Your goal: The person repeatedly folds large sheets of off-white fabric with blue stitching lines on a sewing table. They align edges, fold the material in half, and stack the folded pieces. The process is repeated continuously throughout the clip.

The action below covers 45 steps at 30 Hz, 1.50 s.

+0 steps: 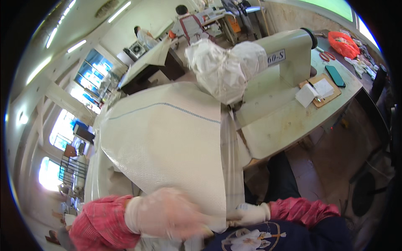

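While big white woven sack (167,142) lies flat on sewing table (289,121), both gloved hands sit at its near edge. Left hand (167,215) blurry, spread flat on sack. Right hand (247,214) pinches sack edge, fingers closed on it. Hands near each other, not touching. Sewing machine (268,62), head wrapped in white cloth, stands past sack. Clipboard (320,90), green phone (335,76) farther right on table.
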Tool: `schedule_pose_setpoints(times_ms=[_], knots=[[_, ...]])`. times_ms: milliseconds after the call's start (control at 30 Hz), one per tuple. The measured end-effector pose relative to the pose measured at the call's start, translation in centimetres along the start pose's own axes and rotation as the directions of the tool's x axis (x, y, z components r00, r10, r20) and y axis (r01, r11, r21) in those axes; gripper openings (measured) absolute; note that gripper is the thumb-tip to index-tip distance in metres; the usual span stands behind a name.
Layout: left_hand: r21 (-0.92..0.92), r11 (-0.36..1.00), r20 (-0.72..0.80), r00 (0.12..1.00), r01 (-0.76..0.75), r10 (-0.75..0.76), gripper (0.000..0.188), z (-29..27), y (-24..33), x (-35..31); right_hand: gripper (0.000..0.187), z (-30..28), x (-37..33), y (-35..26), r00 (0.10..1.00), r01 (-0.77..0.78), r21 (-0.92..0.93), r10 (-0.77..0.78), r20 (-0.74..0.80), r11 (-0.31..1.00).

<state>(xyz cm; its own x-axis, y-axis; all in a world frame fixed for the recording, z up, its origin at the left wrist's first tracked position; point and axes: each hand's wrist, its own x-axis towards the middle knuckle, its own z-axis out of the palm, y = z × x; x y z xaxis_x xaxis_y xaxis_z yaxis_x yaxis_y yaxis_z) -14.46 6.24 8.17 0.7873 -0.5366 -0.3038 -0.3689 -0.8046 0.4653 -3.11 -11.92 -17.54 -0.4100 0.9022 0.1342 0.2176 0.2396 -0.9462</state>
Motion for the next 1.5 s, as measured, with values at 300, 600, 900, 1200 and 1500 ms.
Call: schedule_pose_setpoints(times_ms=[300,600,900,1200,1500], knots=[[0.399,0.915,-0.124,0.992,0.059,-0.009,0.074,10.9,-17.1,9.7,0.028,-2.4,-7.8,-2.4,0.981,-0.182,-0.014,0.181,-0.067,0.983],[0.341,0.866,-0.356,0.903,0.365,-0.241,0.069,15.9,-17.5,9.3,0.049,-5.1,-0.9,4.7,0.534,-0.036,0.612,0.533,-0.657,0.790],[0.443,0.834,-0.291,0.933,0.329,-0.214,0.063,16.1,-18.3,8.0,0.021,-3.2,0.3,5.6,0.347,-0.413,0.250,0.405,-0.846,0.876],[0.351,0.896,-0.441,0.892,0.272,-0.098,0.063,18.6,-14.4,13.2,0.055,-3.5,-2.5,1.8,0.501,-0.752,-0.263,0.264,-0.824,0.604],[0.426,0.866,-0.210,0.959,0.264,-0.189,0.050,16.6,-13.2,14.3,0.063,-3.0,-1.9,2.3,0.609,-0.792,-0.498,0.412,-0.677,0.353]])
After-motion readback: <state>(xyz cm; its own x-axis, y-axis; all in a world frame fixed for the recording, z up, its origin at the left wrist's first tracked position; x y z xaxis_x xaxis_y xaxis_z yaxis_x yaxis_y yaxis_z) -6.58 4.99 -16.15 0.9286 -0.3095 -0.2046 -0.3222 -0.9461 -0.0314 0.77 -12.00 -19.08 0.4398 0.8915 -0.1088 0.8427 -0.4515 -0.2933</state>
